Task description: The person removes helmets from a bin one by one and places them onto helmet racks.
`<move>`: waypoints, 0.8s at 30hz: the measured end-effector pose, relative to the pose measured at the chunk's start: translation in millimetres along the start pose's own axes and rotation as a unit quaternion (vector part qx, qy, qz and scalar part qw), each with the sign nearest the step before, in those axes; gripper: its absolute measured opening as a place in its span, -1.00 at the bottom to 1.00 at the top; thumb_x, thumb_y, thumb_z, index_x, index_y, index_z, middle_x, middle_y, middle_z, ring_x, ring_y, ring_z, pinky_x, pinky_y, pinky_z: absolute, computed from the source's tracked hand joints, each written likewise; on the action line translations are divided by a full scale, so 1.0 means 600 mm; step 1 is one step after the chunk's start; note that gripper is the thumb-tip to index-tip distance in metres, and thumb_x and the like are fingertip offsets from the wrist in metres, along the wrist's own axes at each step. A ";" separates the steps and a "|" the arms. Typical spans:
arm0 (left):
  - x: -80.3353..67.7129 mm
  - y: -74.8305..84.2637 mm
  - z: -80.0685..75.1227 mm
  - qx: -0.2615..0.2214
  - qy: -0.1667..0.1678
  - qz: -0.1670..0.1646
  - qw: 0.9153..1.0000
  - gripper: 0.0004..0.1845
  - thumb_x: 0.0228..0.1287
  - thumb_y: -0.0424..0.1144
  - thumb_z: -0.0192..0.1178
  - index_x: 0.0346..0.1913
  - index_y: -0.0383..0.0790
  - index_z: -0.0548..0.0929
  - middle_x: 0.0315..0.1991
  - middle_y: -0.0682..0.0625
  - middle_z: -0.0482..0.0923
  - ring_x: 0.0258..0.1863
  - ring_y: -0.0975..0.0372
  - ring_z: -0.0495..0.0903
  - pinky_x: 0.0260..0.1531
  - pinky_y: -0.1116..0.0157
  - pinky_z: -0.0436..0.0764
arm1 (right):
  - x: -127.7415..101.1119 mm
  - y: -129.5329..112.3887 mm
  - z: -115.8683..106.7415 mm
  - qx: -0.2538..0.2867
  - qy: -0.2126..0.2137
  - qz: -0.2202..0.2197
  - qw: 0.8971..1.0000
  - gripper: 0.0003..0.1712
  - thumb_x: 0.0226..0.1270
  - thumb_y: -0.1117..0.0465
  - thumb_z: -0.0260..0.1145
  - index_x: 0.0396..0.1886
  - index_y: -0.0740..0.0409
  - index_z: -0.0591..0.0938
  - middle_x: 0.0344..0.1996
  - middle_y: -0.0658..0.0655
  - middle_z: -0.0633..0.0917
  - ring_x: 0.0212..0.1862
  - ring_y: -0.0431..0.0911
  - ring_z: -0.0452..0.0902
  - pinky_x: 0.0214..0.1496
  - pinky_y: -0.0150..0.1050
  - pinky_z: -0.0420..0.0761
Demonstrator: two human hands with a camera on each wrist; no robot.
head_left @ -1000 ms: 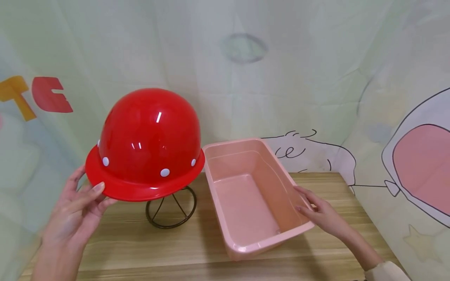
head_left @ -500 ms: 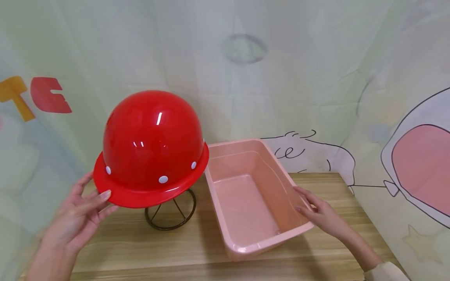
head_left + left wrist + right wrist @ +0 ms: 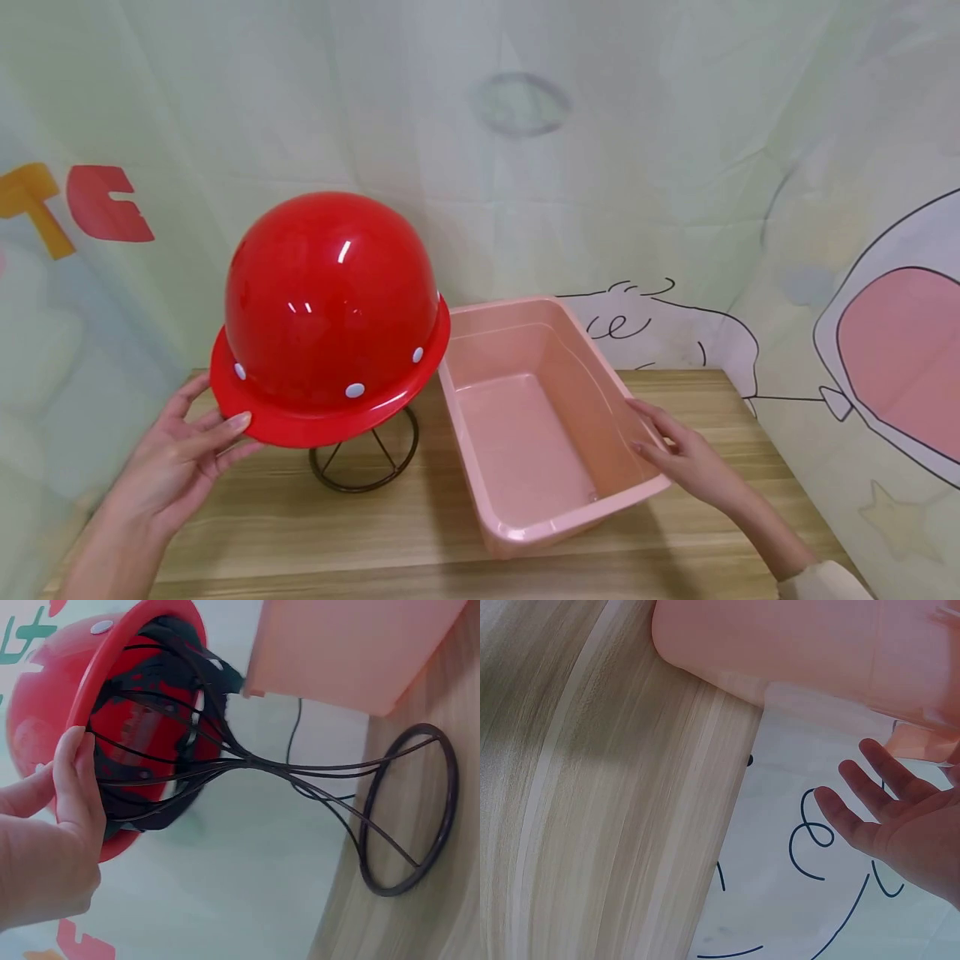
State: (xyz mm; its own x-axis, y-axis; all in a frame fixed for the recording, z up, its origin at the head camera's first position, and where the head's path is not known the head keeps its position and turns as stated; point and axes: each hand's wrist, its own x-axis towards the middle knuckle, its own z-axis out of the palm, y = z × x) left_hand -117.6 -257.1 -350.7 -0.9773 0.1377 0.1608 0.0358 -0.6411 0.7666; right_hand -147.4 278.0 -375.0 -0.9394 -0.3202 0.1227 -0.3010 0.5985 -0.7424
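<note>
A glossy red helmet [image 3: 330, 308] with white rivets sits tilted on a black wire stand [image 3: 365, 457] at the table's left. My left hand [image 3: 225, 433] pinches its brim at the lower left, thumb on top and fingers underneath. In the left wrist view the left hand [image 3: 75, 772] curls over the brim of the red helmet [image 3: 45, 697], whose black inner straps rest on the wire stand [image 3: 405, 810]. My right hand [image 3: 652, 433] lies with straight fingers against the right wall of an empty pink tub [image 3: 480, 467]. In the right wrist view that right hand [image 3: 862, 795] is spread beside the pink tub [image 3: 802, 645].
The wooden table [image 3: 337, 533] ends at a printed cloth backdrop [image 3: 600, 167] that wraps around the back and both sides. The pink tub stands close to the helmet's right brim. Bare wood shows in front of the stand and tub.
The helmet has shifted a little to the right and tipped further on the stand, with my left hand following on its brim. The right hand and tub have stayed put.
</note>
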 end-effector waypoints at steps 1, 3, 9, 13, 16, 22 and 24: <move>0.000 -0.002 0.000 0.000 0.000 0.002 1.000 -0.43 0.29 -0.65 -0.19 0.21 -0.04 0.02 -0.08 -0.13 0.58 -0.27 0.01 0.65 -0.30 0.14 0.62 | 0.000 0.000 0.000 -0.001 0.000 -0.001 1.000 -0.38 0.25 0.21 0.24 0.30 0.10 0.30 0.19 0.35 0.37 -0.05 0.06 0.48 -0.26 -0.32 0.59; -0.001 -0.005 0.001 0.004 0.002 0.006 1.000 -0.42 0.27 -0.66 -0.19 0.21 -0.05 0.03 -0.08 -0.13 0.59 -0.27 0.01 0.65 -0.32 0.13 0.62 | 0.000 0.000 0.000 0.000 -0.001 0.000 1.000 -0.38 0.25 0.20 0.24 0.31 0.10 0.30 0.19 0.35 0.36 -0.05 0.06 0.48 -0.26 -0.32 0.59; -0.002 -0.011 0.006 0.030 0.019 0.016 0.999 -0.39 0.26 -0.66 -0.15 0.24 -0.03 0.06 -0.09 -0.11 0.60 -0.27 0.02 0.65 -0.34 0.11 0.61 | 0.001 0.001 0.001 0.003 0.000 0.001 1.000 -0.38 0.25 0.21 0.24 0.31 0.09 0.30 0.19 0.35 0.37 -0.10 0.04 0.49 -0.29 -0.32 0.59; -0.003 -0.014 0.009 0.040 0.015 0.022 0.999 -0.37 0.26 -0.66 -0.15 0.26 -0.03 0.06 -0.06 -0.10 0.58 -0.27 -0.01 0.65 -0.34 0.09 0.59 | 0.001 0.000 0.000 -0.006 0.002 -0.004 1.000 -0.38 0.25 0.21 0.25 0.30 0.08 0.30 0.19 0.33 0.38 -0.06 0.04 0.47 -0.26 -0.31 0.59; -0.004 -0.014 0.009 0.048 0.018 0.020 0.998 -0.37 0.27 -0.65 -0.15 0.26 0.00 0.05 -0.05 -0.08 0.58 -0.27 -0.01 0.65 -0.34 0.08 0.59 | 0.001 0.000 0.000 -0.009 0.002 -0.006 1.000 -0.38 0.25 0.21 0.25 0.30 0.08 0.30 0.19 0.33 0.38 -0.03 0.05 0.46 -0.24 -0.31 0.58; -0.006 -0.006 0.008 0.043 0.031 0.006 0.999 -0.26 0.27 -0.64 -0.14 0.29 0.14 -0.08 -0.06 -0.06 0.56 -0.21 0.04 0.63 -0.34 0.05 0.60 | 0.000 0.000 -0.001 -0.010 0.000 -0.001 1.000 -0.37 0.25 0.19 0.25 0.31 0.08 0.30 0.18 0.35 0.38 -0.06 0.05 0.47 -0.26 -0.31 0.58; -0.006 -0.004 0.009 0.044 0.033 0.003 0.998 -0.23 0.27 -0.64 -0.14 0.31 0.18 -0.11 -0.04 -0.05 0.55 -0.17 0.06 0.62 -0.34 0.04 0.60 | 0.000 0.000 -0.002 -0.012 0.000 0.000 1.000 -0.37 0.25 0.19 0.25 0.31 0.07 0.30 0.19 0.35 0.38 -0.05 0.05 0.47 -0.26 -0.30 0.58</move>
State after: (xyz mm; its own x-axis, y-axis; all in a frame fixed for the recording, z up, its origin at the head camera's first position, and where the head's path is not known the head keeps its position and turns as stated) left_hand -113.2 -252.3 -349.8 -0.9885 0.0820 0.1267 0.0574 -0.5722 0.8181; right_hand -147.6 278.7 -374.4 -0.9392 -0.3207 0.1224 -0.3050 0.6159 -0.7264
